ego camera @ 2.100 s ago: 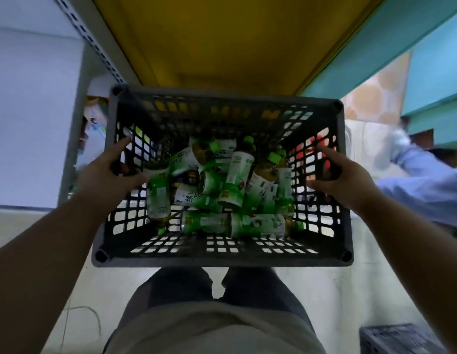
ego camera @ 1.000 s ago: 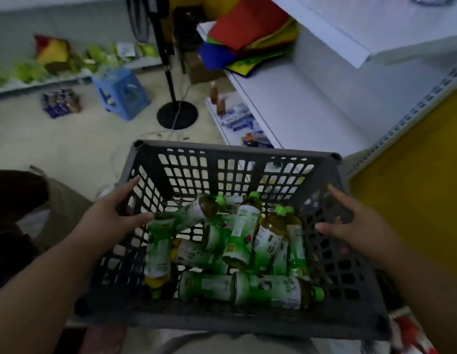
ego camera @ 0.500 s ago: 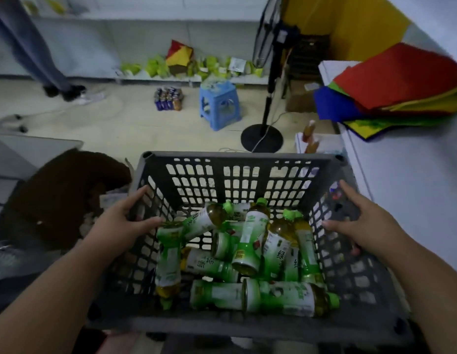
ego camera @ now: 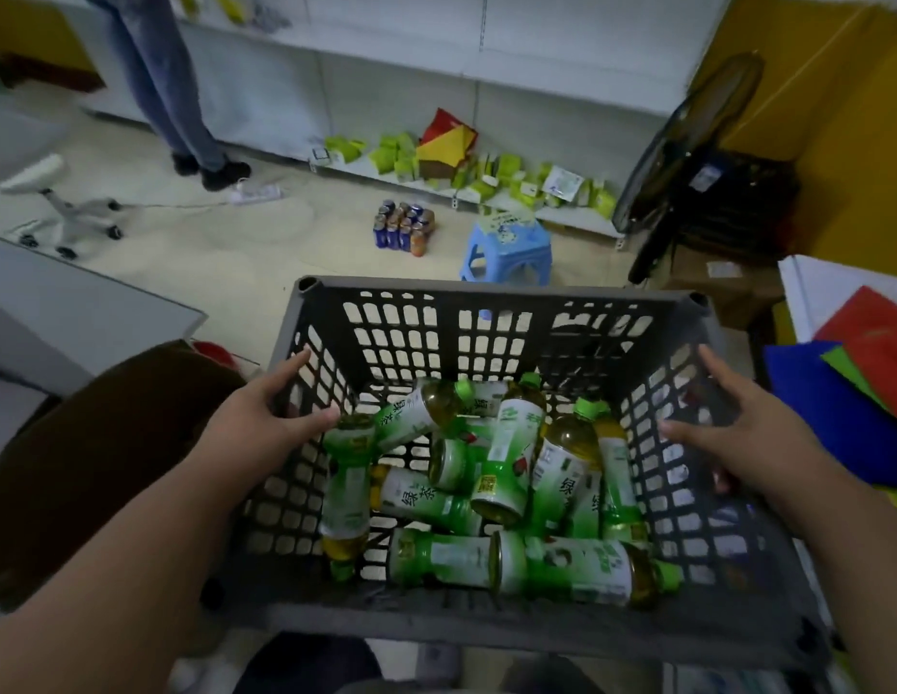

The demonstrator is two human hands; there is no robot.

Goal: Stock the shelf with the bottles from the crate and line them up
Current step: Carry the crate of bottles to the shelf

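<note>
1. Left hand [ego camera: 266, 418] is clamped on the left wall of the dark grey plastic lattice crate [ego camera: 491, 303], thumb hooked inside and the other fingers reaching round the outside. Right hand [ego camera: 736, 433] mirrors it on the right wall, thumb in, fingers partly hidden behind the lattice. A hand on each side looks like how you keep a loaded crate level while carrying it.
2. Inside the crate: a loose heap of green-capped, green-and-white labelled tea bottles [ego camera: 506, 463], roughly 10 but I can't count them for sure. Most lie flat, 2 along the crate's near edge, a few propped cap-up toward its far right corner.
3. None on a shelf yet, so my guess is stocking hasn't started.
4. Beyond the crate's far edge: a small blue plastic stool [ego camera: 506, 245], a cluster of small cans [ego camera: 403, 227] on the floor, and a low white shelf [ego camera: 536, 205] with green packets.
5. Someone in jeans [ego camera: 171, 87] stands well apart at the back.
</note>
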